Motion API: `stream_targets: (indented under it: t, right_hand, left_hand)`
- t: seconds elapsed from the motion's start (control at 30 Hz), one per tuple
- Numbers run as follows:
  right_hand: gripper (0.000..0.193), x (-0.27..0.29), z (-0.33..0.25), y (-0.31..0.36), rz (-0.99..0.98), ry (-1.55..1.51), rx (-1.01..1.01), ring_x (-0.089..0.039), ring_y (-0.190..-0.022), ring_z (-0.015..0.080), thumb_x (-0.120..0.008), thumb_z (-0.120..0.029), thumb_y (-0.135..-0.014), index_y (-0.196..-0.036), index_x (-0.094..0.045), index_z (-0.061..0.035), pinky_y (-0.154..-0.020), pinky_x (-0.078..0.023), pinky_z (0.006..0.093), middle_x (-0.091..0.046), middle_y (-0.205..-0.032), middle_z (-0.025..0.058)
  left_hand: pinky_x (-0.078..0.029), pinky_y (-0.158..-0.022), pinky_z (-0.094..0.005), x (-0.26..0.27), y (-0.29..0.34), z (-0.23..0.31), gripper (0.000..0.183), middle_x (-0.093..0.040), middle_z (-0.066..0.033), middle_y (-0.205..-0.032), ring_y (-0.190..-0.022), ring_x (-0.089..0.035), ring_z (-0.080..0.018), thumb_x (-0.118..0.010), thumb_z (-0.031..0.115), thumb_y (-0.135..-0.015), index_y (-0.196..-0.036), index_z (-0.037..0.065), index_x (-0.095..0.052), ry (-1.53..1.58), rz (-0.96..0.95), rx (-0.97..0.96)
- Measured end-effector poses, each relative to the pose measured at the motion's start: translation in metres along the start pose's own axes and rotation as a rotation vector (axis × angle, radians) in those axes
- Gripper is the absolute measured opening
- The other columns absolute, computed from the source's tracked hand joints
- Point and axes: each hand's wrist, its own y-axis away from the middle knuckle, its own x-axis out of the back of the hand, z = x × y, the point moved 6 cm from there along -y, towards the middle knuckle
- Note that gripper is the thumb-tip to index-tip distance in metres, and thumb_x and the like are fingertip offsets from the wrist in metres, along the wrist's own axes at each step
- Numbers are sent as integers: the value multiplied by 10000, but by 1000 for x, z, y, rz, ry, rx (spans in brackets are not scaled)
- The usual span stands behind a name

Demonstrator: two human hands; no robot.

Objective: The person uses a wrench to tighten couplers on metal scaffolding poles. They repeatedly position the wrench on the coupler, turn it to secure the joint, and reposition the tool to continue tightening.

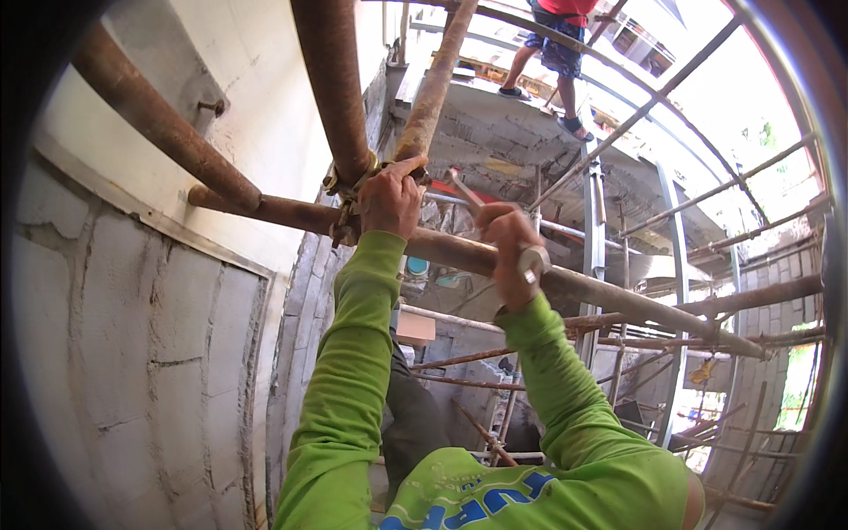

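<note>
Block wall (pixel 159 353) is filling the left side. Rusty scaffold pipes are crossing overhead; a long horizontal pipe (pixel 618 300) is running from the wall out to the right. A second person (pixel 556 44) is standing on the concrete ledge (pixel 495 115) above. Left hand (pixel 391 199) is wrapping around the pipe clamp (pixel 346 199) where the pipes are meeting. Right hand (pixel 508 252) is closing in a fist on a wrench (pixel 495 225), just beside the horizontal pipe, its head angling up toward the clamp. Both sleeves are bright green.
</note>
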Motion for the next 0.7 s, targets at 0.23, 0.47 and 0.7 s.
stream_targets:
  t: [0.23,0.47,0.7]
  right_hand:
    - [105,-56,-41,16,-89,251,278,-573,-757,318,-653,-23,-803,-819,-550,-19,-691,-475,407,-607,-942,137]
    - [171,-74,-37,12,-221,337,348,-571,-794,292,-712,-89,-748,-793,-556,-38,-704,-471,388,-602,-900,105]
    - [415,-27,30,-129,181,90,54,-473,-447,145,-456,-233,-965,-578,-443,-83,-442,-333,280,-488,-513,51]
  left_hand:
    - [-523,-833,-366,2,0,-1,339,-700,-179,-974,-882,-687,-308,-446,65,-845,-1038,76,-724,-24,-17,31]
    - [-511,-875,-377,2,0,-3,297,-690,-186,-999,-938,-673,-320,-481,76,-849,-1023,66,-722,52,-74,90]
    - [-509,-892,-369,1,1,-4,305,-688,-193,-1003,-948,-674,-319,-476,78,-844,-1023,55,-722,103,-40,86]
